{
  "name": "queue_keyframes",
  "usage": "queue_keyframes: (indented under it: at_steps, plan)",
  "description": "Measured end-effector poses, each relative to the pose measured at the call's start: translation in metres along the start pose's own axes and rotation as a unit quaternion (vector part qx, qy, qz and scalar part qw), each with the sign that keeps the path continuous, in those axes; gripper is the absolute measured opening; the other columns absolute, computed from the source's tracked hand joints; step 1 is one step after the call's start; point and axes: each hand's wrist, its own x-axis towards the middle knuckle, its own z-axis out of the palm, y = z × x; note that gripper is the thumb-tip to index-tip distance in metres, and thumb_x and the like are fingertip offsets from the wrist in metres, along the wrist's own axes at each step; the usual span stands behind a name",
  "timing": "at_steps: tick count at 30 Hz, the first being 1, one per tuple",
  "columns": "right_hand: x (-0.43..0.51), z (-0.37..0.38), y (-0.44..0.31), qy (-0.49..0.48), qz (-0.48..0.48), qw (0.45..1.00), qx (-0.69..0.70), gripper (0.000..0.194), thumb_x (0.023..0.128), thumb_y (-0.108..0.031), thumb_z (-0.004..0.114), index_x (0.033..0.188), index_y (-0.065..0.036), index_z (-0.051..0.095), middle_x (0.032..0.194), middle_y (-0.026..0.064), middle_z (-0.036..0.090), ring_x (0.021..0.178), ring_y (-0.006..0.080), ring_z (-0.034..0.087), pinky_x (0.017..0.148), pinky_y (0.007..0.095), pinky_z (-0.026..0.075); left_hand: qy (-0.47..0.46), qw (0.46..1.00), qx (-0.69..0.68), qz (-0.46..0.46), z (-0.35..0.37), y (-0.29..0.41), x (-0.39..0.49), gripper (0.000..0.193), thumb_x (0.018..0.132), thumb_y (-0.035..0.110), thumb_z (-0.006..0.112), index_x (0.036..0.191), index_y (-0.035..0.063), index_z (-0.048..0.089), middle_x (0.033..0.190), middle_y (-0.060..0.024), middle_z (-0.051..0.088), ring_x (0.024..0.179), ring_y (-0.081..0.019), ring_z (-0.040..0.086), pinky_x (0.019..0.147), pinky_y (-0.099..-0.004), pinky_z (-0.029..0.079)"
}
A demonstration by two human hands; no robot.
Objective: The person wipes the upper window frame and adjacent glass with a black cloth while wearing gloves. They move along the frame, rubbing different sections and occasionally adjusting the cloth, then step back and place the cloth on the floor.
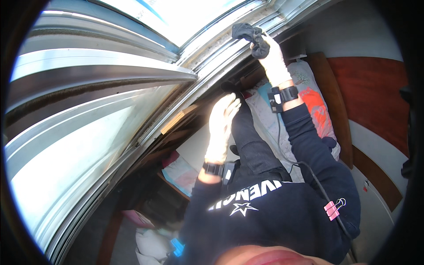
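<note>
My right hand (273, 61), in a white glove, grips a bunched dark cloth (253, 38) over the metal track of a sliding window (215, 61). The cloth hangs out on both sides of the fingers, and part of it lies near the dirty sill. My left hand (221, 122), gloved in white too, is held in the air in front of my legs, lit brightly by the sun. Its fingers are extended and hold nothing. Left of the hands, the metal-framed sash (142, 69) meets the track.
Below the sill runs a wooden edge (177, 119). A bed with a wooden headboard (334, 109) and a pillow with a red print (314, 106) lies to the right. A black cable (313, 175) runs along my right sleeve, held by a pink binder clip (331, 210).
</note>
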Motion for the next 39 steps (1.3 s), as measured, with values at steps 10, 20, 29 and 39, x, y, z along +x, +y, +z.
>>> queue_keyframes:
  at_steps: [10, 20, 29, 39]
  plan:
    - [-0.066, 0.027, 0.110, 0.098, -0.066, 0.989, -0.086, 0.057, 0.093, 0.001, 0.058, 0.148, -0.003, 0.045, 0.134, 0.0091, 0.057, 0.119, 0.0200, 0.056, 0.105, 0.0313, 0.045, -0.002, 0.999, -0.043, -0.003, 0.043, 0.008, 0.118, 0.029, 0.097, 0.027, 0.070, 0.120, 0.0101, 0.067, 0.121, -0.0023, 0.067, 0.117, -0.0136, 0.059, 0.104, -0.0397, 0.048]
    - [-0.050, -0.003, 0.097, 0.185, -0.091, 0.935, -0.288, 0.034, 0.100, -0.016, 0.056, 0.127, 0.005, 0.060, 0.107, 0.0156, 0.070, 0.088, 0.0168, 0.067, 0.077, 0.0261, 0.054, 0.095, 0.988, 0.114, -0.038, 0.023, 0.031, 0.126, 0.030, 0.098, 0.025, 0.064, 0.120, 0.0057, 0.059, 0.113, -0.0154, 0.065, 0.100, -0.0293, 0.067, 0.072, -0.0511, 0.062]
    - [-0.017, 0.004, 0.078, 0.104, 0.168, 0.921, -0.335, 0.033, 0.092, -0.030, 0.069, 0.101, 0.002, 0.069, 0.074, 0.0093, 0.064, 0.065, 0.0127, 0.066, 0.059, 0.0252, 0.055, -0.001, 0.978, 0.200, -0.060, 0.015, 0.052, 0.127, 0.036, 0.098, 0.032, 0.062, 0.122, 0.0044, 0.064, 0.104, -0.0126, 0.074, 0.079, -0.0241, 0.074, 0.057, -0.0301, 0.058]
    - [0.014, -0.065, -0.006, 0.149, -0.094, 0.889, -0.424, 0.013, 0.088, -0.023, 0.073, 0.090, -0.010, 0.074, 0.075, -0.0036, 0.063, 0.058, 0.0059, 0.049, 0.052, 0.0220, 0.039, -0.018, 0.980, 0.162, -0.113, 0.071, 0.002, 0.173, 0.036, 0.094, 0.036, 0.067, 0.118, 0.0098, 0.063, 0.102, -0.0136, 0.075, 0.076, -0.0254, 0.074, 0.055, -0.0296, 0.056]
